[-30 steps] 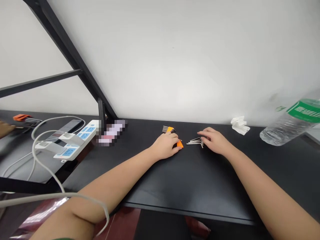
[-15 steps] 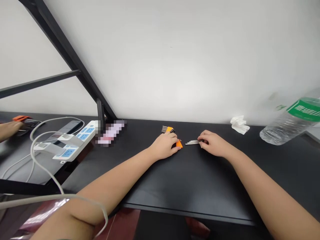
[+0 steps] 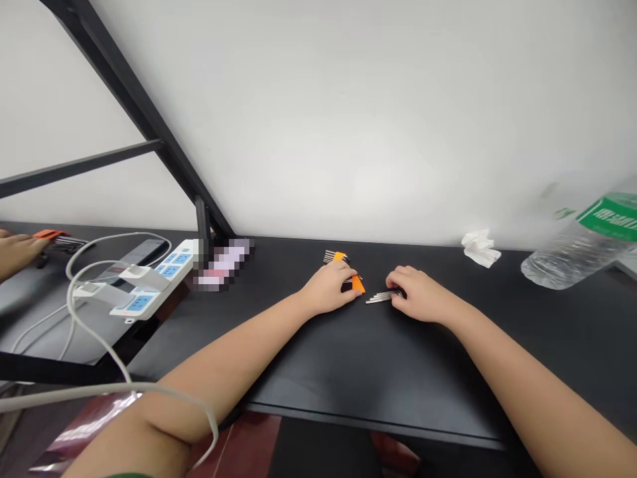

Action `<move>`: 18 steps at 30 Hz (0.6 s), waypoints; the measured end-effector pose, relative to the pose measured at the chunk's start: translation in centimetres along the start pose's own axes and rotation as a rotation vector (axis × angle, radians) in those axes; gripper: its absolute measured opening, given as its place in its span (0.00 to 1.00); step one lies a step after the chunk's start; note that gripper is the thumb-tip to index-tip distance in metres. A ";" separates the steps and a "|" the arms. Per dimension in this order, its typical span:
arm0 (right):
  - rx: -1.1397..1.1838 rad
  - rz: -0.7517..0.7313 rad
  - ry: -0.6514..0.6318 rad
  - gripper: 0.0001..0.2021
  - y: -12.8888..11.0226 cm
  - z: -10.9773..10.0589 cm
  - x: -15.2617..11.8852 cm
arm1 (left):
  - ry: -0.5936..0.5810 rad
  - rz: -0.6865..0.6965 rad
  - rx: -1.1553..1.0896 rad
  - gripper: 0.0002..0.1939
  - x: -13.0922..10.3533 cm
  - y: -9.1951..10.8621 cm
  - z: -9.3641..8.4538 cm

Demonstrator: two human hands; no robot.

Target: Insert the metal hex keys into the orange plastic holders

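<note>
My left hand (image 3: 326,290) lies closed over an orange holder (image 3: 357,284), which shows on both sides of the fingers. Several thin metal shafts (image 3: 329,256) stick out of the holder's far left end. Just to the right, my right hand (image 3: 421,294) is closed around a small bunch of slim silver rods (image 3: 379,297) with dark ends. Their bare tips point left, close to the holder but apart from it. The fingers hide most of the dark ends, so the kind of tool cannot be made out.
A crumpled tissue (image 3: 480,248) and a tilted clear bottle (image 3: 572,255) are at the right. On the left are a power strip (image 3: 156,282), white cables, a phone (image 3: 142,255) and a black frame (image 3: 144,129). Another person's hand (image 3: 20,254) is by an orange holder (image 3: 48,234).
My right hand has shifted slightly left and down with the rods, whose tips now slant lower and sit nearer the orange holder. My left hand keeps its grip almost in place.
</note>
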State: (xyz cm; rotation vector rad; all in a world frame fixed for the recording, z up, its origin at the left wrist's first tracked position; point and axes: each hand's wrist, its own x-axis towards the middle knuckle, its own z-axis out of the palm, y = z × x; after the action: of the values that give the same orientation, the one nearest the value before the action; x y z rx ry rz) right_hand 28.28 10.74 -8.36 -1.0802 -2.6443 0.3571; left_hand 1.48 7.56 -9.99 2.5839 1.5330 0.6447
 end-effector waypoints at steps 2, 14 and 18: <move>-0.010 0.018 0.072 0.04 -0.5 0.6 0.7 | 0.005 -0.006 -0.013 0.21 0.0 -0.1 0.1; -0.129 0.050 0.113 0.12 -2.9 3.3 3.4 | -0.035 0.025 -0.062 0.16 0.6 1.6 0.6; -0.150 0.043 0.105 0.12 -2.8 3.4 3.5 | -0.045 0.025 -0.031 0.15 0.8 2.3 0.3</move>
State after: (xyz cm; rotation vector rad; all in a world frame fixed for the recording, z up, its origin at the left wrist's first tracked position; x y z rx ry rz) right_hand 22.96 10.84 -10.15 -1.1679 -2.5919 0.1077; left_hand 3.83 7.11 -9.39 2.5803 1.4679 0.6033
